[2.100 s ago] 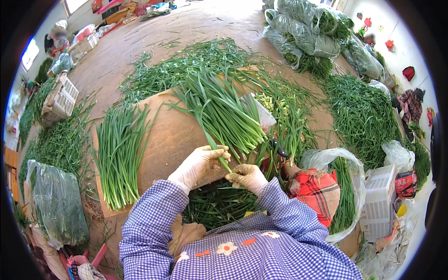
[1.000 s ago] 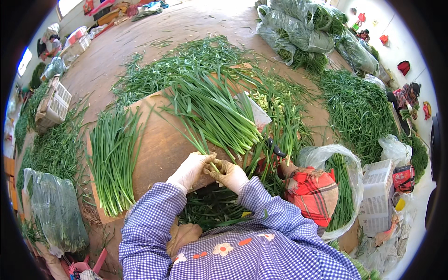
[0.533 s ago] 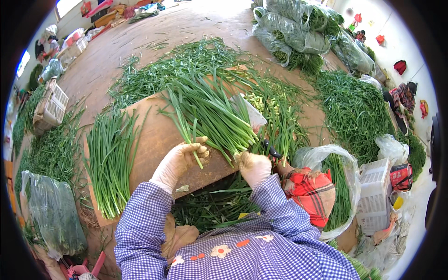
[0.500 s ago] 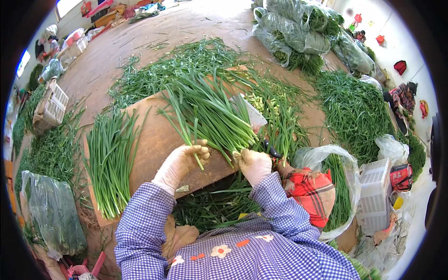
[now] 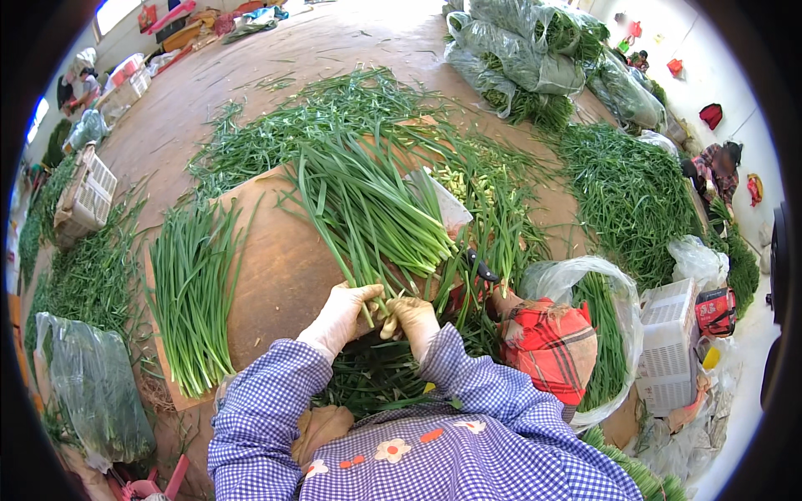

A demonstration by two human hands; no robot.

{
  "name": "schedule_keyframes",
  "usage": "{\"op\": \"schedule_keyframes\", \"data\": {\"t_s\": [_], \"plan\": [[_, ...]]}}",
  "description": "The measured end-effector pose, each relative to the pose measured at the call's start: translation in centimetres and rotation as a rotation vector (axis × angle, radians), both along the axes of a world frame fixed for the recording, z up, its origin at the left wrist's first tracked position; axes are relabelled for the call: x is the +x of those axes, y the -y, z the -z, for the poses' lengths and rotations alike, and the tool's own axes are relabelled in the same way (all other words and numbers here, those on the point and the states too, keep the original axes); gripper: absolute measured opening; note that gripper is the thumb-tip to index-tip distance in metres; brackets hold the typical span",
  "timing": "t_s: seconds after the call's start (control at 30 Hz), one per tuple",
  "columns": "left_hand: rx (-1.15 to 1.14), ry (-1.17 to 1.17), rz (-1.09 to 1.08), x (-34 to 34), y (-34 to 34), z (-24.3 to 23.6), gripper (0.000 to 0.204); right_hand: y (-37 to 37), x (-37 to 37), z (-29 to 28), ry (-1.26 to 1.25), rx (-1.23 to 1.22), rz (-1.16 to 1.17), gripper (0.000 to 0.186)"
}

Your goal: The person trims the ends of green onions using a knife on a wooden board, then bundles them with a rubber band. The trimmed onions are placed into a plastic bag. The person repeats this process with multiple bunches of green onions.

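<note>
My left hand (image 5: 346,311), in a pale, soiled glove, grips a few green leek-like stalks at the board's near edge. Close beside it my right hand (image 5: 408,314), also gloved, pinches the white ends of those stalks. Just beyond lies a fanned bunch of long greens (image 5: 376,213) on the wooden board (image 5: 276,275). A second, neater bunch (image 5: 188,301) rests on the board's left side. A knife with a black handle (image 5: 483,267) and broad steel blade (image 5: 454,209) lies right of the middle bunch, among loose stalks.
Heaped greens (image 5: 618,192) lie beyond and beside the board. Bagged bundles stand back right (image 5: 535,63) and near left (image 5: 92,392). A red plaid cloth (image 5: 547,351), an open plastic bag (image 5: 622,351) and a white crate (image 5: 668,351) are right. Other people work at right (image 5: 718,179) and far left (image 5: 79,92).
Since half a second ago both hands have come down and together: my left moved right, my right moved left, onto the stalks at the board's edge. The view has shifted slightly.
</note>
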State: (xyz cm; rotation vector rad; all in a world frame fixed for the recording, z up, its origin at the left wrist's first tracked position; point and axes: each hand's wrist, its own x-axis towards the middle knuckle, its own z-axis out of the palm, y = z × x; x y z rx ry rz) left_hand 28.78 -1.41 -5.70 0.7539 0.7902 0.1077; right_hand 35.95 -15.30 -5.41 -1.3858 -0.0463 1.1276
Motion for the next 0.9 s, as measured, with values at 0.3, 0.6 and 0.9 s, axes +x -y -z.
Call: {"op": "schedule_keyframes", "data": {"t_s": [0.3, 0.6, 0.9], "plan": [[0.129, 0.138, -0.091, -0.7, -3.2, -3.5, 0.023, 2.0, 3.9, -1.5, 1.082, -0.563, -1.146, 0.04], [-0.127, 0.014, -0.132, 0.9, -2.0, -1.9, 0.024, -3.5, 15.0, -0.1, 1.597, -0.812, -0.391, 0.028], [-0.186, 0.034, -0.088, 1.3, -0.6, -2.6, 0.02, -1.6, 6.2, -2.7, 0.686, -0.234, -0.398, 0.022]]}}
